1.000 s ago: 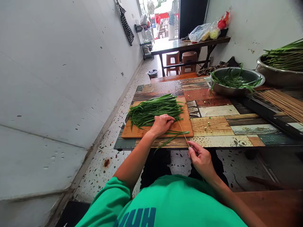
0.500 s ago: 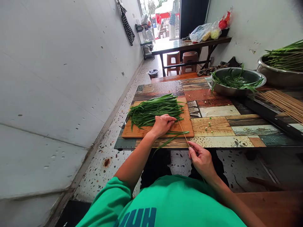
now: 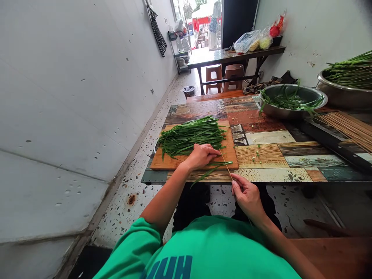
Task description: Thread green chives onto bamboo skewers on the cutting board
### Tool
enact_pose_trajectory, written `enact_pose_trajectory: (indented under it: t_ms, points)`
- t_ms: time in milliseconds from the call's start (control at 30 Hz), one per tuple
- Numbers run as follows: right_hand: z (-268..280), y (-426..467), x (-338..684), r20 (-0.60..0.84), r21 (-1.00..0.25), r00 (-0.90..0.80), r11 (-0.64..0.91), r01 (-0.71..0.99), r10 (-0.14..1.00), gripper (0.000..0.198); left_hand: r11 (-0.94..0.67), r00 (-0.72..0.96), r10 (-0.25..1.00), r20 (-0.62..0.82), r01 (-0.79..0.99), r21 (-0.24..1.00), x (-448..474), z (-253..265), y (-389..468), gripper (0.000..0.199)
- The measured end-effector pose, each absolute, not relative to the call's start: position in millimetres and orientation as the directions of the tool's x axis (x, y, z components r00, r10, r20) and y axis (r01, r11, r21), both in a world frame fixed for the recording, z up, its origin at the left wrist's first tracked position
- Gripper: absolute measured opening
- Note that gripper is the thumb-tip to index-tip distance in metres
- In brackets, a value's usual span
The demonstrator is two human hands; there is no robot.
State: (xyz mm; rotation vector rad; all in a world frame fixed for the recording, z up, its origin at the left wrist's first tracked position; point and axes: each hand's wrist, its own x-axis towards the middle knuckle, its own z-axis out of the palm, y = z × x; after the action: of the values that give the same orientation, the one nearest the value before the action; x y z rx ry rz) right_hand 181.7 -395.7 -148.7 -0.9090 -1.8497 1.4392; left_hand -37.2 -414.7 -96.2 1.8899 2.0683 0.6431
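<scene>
My right hand (image 3: 247,195) is closed on a thin wooden skewer (image 3: 227,166), which slants up and left over the board's front edge. Near the skewer's tip are the fingertips of my left hand (image 3: 200,157), pressed together; what they hold, if anything, is hidden. A few garlic chive leaves (image 3: 213,167) cross the skewer and hang over the table's near edge; whether they are threaded on it I cannot tell. Behind my left hand, a thick pile of garlic chives (image 3: 192,135) lies across the wooden cutting board (image 3: 232,149).
On the right stand a metal bowl (image 3: 267,106) with loose chive leaves and a larger bowl (image 3: 348,93) heaped with skewered greens. A black-handled knife (image 3: 340,149) and a bundle of skewers (image 3: 348,126) lie nearby. Chive bits dot the patterned table (image 3: 264,155).
My left hand has shifted slightly right and towards me, away from the chive pile and along the skewer. The right hand and the skewer stay almost where they were.
</scene>
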Motion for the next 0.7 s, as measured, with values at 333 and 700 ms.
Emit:
enact_pose_trajectory:
  t_ms: [333,700]
  points:
    - [-142,-398,183,0.077,-0.98,-0.568,0.166,0.106,0.82,0.039,0.063,-0.125,0.977,0.172,0.943,0.326,-10,-85,-440,0.047]
    - [-139,-399,190,0.113,-0.934,-0.643,0.302,0.192,0.757,0.041,0.27,-0.27,0.963,0.006,0.963,0.005,-71,-72,-507,0.022]
